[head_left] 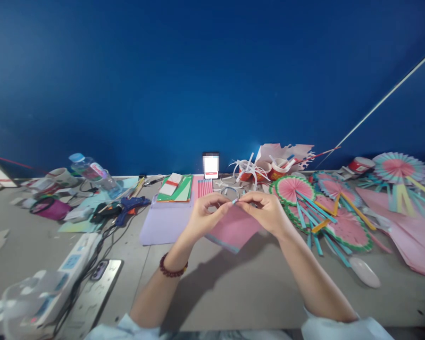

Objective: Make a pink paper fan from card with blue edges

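A pink sheet of paper (233,229) with a thin bluish strip along its lower edge hangs from my hands above the grey table. My left hand (208,212) pinches its upper edge, thumb and fingers pressed together. Close beside it, my right hand (263,210) pinches the same edge, and the fingertips almost meet. A small pale bit shows between the fingertips, too small to make out. Behind the hands lie pink striped strips (204,187) and a grey ring-shaped item (229,190).
Left are a lilac sheet (164,224), green paper (184,189), a blue glue gun (132,204), a bottle (95,172), a power strip (69,264) and a phone (104,283). Right are watermelon-patterned paper fans (350,229), cups (279,168) and a white oval item (364,272).
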Tool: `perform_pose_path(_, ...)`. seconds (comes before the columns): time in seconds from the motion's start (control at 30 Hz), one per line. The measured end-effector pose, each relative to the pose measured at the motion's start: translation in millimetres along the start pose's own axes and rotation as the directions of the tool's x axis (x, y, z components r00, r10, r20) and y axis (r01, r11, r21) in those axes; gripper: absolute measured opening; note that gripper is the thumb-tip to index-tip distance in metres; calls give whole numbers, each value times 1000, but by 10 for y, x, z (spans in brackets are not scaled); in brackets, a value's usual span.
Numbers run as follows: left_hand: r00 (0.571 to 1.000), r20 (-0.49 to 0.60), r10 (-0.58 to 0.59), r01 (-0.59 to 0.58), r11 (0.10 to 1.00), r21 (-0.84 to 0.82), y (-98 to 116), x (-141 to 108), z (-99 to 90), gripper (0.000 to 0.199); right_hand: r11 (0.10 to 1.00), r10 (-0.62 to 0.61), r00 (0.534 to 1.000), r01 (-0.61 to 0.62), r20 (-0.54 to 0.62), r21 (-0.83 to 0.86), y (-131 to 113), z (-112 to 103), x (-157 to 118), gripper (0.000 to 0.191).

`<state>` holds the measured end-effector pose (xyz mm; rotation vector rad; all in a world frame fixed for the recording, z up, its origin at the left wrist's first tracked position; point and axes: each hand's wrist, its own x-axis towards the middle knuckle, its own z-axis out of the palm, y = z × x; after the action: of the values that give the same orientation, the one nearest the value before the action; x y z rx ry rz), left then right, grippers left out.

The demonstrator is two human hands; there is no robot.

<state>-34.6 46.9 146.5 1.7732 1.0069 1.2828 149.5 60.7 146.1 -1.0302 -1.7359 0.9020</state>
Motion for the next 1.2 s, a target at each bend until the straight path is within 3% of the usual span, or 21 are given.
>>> perform_pose_path(0.43, 998, 15, 66, -67, 993, 97, -5, -3, 36, 25, 999, 3, 1000, -1, 27, -54, -37, 20, -27, 20)
perform_pose_path(0.67, 998, -6, 69, -68, 993, 102, -43, -19, 71, 25, 998, -2, 1000, 0, 29, 65, -71, 61, -15, 19)
perform_pose_path(0.9, 995, -24, 98, -94, 986, 135, -38, -38, 68, 25, 981, 127, 988, -138, 84, 137, -47, 46, -6, 24)
perform_pose_path(1.2, 998, 27, 57, -59, 992, 108, 17, -20, 53, 20, 979, 125, 991, -116, -39, 168, 4, -9, 16, 22)
